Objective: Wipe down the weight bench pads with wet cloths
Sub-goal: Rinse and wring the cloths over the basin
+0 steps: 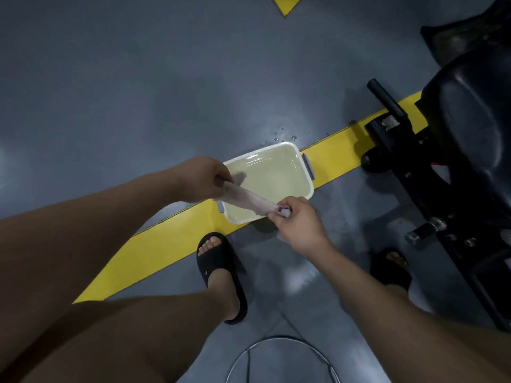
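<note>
Both hands are on the cloth, stretched into a tight roll above the tub of water on the floor. The left hand has its fingers clamped on the far end, the right hand pinches the near end. The roll's long axis runs left to right and slightly toward the person, right over the water, so wrung drips should land inside. The bench pad sits off to the right, nearer the right hand. No readable labels anywhere.
</note>
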Demonstrator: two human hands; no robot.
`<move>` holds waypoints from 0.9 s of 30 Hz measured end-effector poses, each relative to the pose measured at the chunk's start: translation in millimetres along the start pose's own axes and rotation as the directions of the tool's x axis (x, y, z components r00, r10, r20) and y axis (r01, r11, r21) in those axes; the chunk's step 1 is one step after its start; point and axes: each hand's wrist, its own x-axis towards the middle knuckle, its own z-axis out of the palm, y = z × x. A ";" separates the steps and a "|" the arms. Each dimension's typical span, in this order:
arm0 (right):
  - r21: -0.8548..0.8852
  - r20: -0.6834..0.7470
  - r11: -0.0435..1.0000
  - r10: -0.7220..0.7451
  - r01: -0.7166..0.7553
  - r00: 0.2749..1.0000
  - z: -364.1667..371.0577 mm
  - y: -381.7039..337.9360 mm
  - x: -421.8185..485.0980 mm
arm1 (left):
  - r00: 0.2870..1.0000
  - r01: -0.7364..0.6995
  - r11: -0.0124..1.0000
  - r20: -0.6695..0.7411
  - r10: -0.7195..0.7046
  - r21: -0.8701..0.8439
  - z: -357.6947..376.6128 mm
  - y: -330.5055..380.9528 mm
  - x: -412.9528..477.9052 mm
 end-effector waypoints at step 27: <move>0.761 0.278 0.417 0.483 -0.497 0.831 41.9 75.8 25.0 | 0.967 -0.135 0.990 0.225 0.122 0.043 71.6 11.5 98.2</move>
